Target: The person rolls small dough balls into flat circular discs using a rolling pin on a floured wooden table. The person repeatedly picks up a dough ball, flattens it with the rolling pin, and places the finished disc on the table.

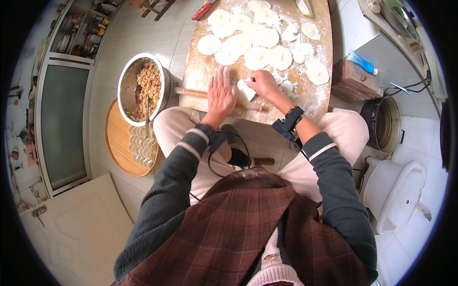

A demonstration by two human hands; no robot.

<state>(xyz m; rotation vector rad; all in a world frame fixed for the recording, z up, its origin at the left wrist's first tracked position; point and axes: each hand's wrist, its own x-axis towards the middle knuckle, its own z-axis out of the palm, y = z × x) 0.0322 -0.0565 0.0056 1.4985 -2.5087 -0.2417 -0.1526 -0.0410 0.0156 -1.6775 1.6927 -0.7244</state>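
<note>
My left hand [222, 94] lies flat, fingers stretched out, on a wooden rolling pin [192, 93] near the front edge of a floured wooden board [310, 100]. Just right of it, my right hand [265, 86] pinches the edge of a small dough wrapper [245, 92] that rests against the pin. The pin is slightly smeared by motion. Beyond both hands, several round dough wrappers [257, 58] spread over the board, some overlapping. Small dough pieces [288, 36] dusted with flour lie among them on the right.
Left of the board stands a bowl of minced filling [149, 86] with a utensil in it. Below it, a round tray [119, 148] bears rows of dumplings [143, 145]. A red-handled object [204, 9] lies at the board's far left corner. Bricks [355, 83] and a metal pot [381, 124] stand right.
</note>
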